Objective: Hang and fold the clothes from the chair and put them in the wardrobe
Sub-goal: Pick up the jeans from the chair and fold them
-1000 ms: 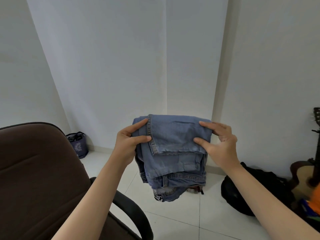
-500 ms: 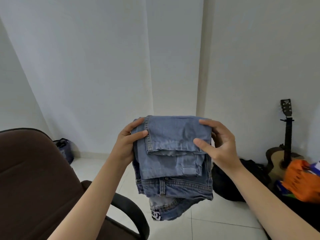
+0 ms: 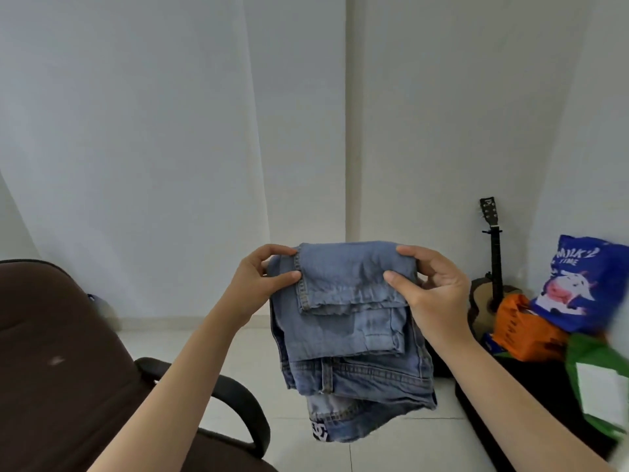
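Plainly, the folded jeans (image 3: 347, 321) hang in the air in front of the person, above the white tiled floor (image 3: 391, 441) and just right of the brown chair (image 3: 64, 362), held only along the top fold. The left hand (image 3: 258, 284) pinches the left top corner, thumb in front and fingers curled behind; the right hand (image 3: 432, 291) pinches the right top corner the same way. The main risk is that the fold comes undone: only the upper layers sit between the thumbs and fingers, while the lower layers, with the waistband and a hem bearing a black patch, sag well below and are not clamped. Denim is heavy and stiff, so a quick turn or a tilt could let those inner layers slide out and drop open, and the folding would have to be done again. If one pinch loosens, the bundle would swing from the other corner and likely unroll toward the floor. The wardrobe is not in view, so I cannot tell how far the bundle must travel. On the way, the chair's armrest (image 3: 238, 407) and the guitar (image 3: 493, 277) and bags (image 3: 585, 284) at the right could snag the hanging part.
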`<act>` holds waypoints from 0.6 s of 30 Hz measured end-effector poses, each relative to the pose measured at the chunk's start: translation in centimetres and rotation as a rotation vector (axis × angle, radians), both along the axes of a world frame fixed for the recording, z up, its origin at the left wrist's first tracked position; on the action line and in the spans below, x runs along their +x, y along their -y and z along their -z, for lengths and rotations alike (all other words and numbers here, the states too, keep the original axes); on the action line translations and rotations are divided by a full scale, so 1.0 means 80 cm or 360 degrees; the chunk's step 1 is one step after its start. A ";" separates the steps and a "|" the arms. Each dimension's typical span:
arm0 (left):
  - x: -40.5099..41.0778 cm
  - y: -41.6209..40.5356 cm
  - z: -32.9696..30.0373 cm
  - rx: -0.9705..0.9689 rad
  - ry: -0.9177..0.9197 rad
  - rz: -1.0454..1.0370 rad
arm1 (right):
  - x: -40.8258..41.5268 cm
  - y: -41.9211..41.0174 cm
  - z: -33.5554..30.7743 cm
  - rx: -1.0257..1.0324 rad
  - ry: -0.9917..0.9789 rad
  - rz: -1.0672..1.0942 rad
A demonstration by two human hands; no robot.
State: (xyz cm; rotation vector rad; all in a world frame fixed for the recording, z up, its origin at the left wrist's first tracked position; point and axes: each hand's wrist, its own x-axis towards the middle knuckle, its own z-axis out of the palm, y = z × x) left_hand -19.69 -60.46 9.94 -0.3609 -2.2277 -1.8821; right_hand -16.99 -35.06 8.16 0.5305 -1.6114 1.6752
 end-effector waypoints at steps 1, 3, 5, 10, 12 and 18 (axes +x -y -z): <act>0.014 -0.011 0.006 -0.0060 0.0063 0.0032 | 0.017 -0.009 0.006 0.0004 0.0016 0.0029; 0.051 -0.037 0.021 -0.0183 0.0160 0.0079 | 0.061 -0.029 0.020 0.0035 0.0045 0.0113; 0.089 -0.059 0.034 -0.0343 0.0139 0.0004 | 0.096 -0.044 0.039 0.0084 0.0051 0.0227; 0.207 -0.119 0.057 -0.0129 0.0344 0.0131 | 0.195 -0.080 0.093 0.0364 0.0116 0.0551; 0.238 -0.144 0.063 -0.0058 0.0545 0.0463 | 0.232 -0.092 0.107 0.0446 0.0177 0.0603; 0.289 -0.206 0.087 -0.0204 0.0807 0.0933 | 0.330 -0.130 0.125 0.0470 0.0382 0.0763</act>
